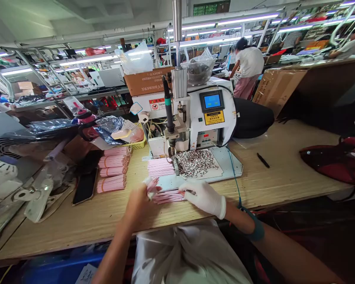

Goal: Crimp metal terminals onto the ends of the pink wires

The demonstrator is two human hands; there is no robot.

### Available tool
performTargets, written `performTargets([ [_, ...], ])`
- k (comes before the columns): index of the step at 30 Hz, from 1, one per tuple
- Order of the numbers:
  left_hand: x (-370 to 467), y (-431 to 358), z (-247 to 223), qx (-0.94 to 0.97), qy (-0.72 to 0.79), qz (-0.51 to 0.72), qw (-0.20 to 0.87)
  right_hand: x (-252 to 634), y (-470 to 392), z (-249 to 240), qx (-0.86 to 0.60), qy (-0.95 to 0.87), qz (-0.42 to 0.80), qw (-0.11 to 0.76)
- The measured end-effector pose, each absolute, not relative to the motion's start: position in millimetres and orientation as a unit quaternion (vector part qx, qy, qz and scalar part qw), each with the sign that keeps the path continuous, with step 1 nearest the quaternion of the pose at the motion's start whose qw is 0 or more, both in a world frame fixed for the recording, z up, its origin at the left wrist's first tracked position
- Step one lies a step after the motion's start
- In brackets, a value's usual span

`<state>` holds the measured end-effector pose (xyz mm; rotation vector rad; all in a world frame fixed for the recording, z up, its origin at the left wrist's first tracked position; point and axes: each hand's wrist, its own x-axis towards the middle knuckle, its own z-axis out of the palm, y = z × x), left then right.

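My left hand (144, 191), blurred and with white coverings on some fingertips, is closed on a few thin pink strips (154, 183). My right hand (205, 197), in a white glove, pinches the right end of a flat bunch of pink strips (169, 197) at the front of the machine. Behind my hands, more pink strips (160, 167) lie side by side on the machine's base plate (169, 182). To their right is a heap of small white-and-dark pieces (197, 162). The soldering-iron-like head (170, 130) stands above the strips.
A white machine (227, 114) with a blue screen rises ahead. Banded pink bundles (111, 173) and a phone (85, 186) lie to the left. A black pen (263, 160) and a red-and-black object (334, 159) sit on the right. A teal cord (235, 177) runs to my right wristband.
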<state>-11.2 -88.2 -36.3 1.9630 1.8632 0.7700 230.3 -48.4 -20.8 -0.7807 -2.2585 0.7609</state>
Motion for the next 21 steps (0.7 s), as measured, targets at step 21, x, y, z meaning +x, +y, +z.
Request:
performTargets([
  [21, -18.6, -48.0, -39.1, 0.879, 0.442, 0.105, -0.143, 290.6, -8.7, -23.2, -0.414, -0.820, 0.226, 0.323],
])
